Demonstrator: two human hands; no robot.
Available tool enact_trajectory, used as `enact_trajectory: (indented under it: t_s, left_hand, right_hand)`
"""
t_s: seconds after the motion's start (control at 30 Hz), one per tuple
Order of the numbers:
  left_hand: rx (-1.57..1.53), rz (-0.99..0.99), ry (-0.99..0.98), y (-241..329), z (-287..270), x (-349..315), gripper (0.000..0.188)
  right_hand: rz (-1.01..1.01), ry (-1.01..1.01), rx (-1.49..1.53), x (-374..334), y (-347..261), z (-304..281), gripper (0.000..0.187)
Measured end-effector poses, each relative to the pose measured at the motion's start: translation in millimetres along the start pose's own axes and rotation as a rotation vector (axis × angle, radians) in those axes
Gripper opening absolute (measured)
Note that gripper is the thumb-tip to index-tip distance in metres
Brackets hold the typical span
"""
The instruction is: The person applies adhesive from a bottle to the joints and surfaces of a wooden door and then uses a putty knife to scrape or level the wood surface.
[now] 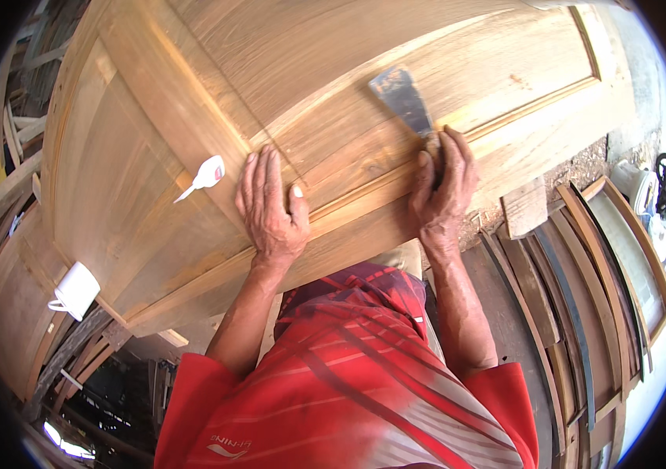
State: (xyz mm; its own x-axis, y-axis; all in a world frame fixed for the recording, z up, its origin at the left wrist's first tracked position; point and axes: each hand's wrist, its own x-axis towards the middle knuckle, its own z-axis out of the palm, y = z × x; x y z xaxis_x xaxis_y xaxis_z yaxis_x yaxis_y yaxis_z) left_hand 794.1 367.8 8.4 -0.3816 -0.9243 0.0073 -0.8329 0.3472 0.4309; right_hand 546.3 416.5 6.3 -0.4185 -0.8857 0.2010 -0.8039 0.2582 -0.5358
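A panelled wooden door (325,199) lies in front of me. My right hand (444,191) is closed round the handle of a putty knife (403,98). The wide grey blade, spotted with brownish residue, points away over a door panel; most of the handle is hidden in my fingers. My left hand (272,207) rests on the door's frame near a joint, fingers stretched out and holding nothing. To its left, a small white bottle with a thin nozzle (208,172) lies on the wood. A white mug (77,289) stands near the door's left corner.
Several long boards (560,313) lean at the right, beside a glazed wooden frame (626,242). A short wood block (524,207) lies near the door's right edge, by wood shavings. White bags or containers (646,187) stand farther right. More timber (20,125) is stacked at the far left.
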Motion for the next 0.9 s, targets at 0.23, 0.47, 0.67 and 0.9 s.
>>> enact_trajectory:
  t_s: [0.23, 0.47, 0.67, 0.9]
  left_hand:
    - [0.068, -0.012, 0.034, 1, -3, -1, 0.062]
    - [0.134, -0.030, 0.007, 5, -2, -4, 0.061]
    - [0.159, -0.038, -0.008, 9, -3, 1, 0.059]
    - [0.182, -0.087, 0.009, 10, -6, -1, 0.057]
  right_hand:
    - [-0.007, -0.052, 0.111, 6, -7, -7, 0.047]
    - [-0.004, -0.116, 0.214, 5, -7, -16, 0.048]
    - [-0.020, -0.144, 0.272, 5, -1, -14, 0.049]
    - [-0.075, -0.181, 0.310, 7, 1, -15, 0.049]
